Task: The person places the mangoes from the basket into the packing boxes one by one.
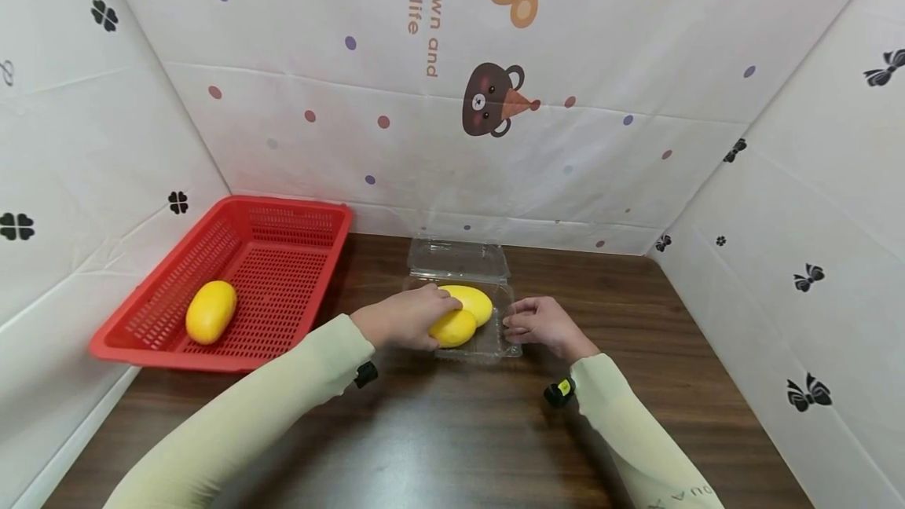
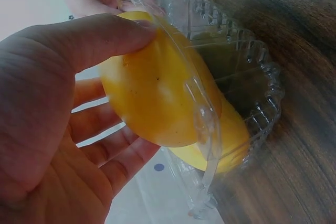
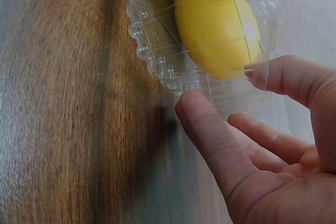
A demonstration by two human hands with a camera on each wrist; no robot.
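A clear plastic clamshell box point(image 1: 488, 344) lies on the table with its lid point(image 1: 458, 259) folded back. My left hand point(image 1: 410, 319) grips a yellow mango point(image 2: 157, 87), the thumb on top and the fingers beneath, at the box's left side. Another yellow mango point(image 1: 474, 301) lies in the box, partly behind the held one. At the box's right edge is my right hand point(image 1: 540, 326). Its fingers point(image 3: 210, 135) are spread and fairly straight, touching the clear wall near the mango's end.
A red plastic basket point(image 1: 339, 250) stands on the left, with one yellow mango point(image 1: 210, 313) inside. The dark wood table point(image 1: 601, 297) meets a printed white sheet point(image 1: 283, 155) at the back and sides.
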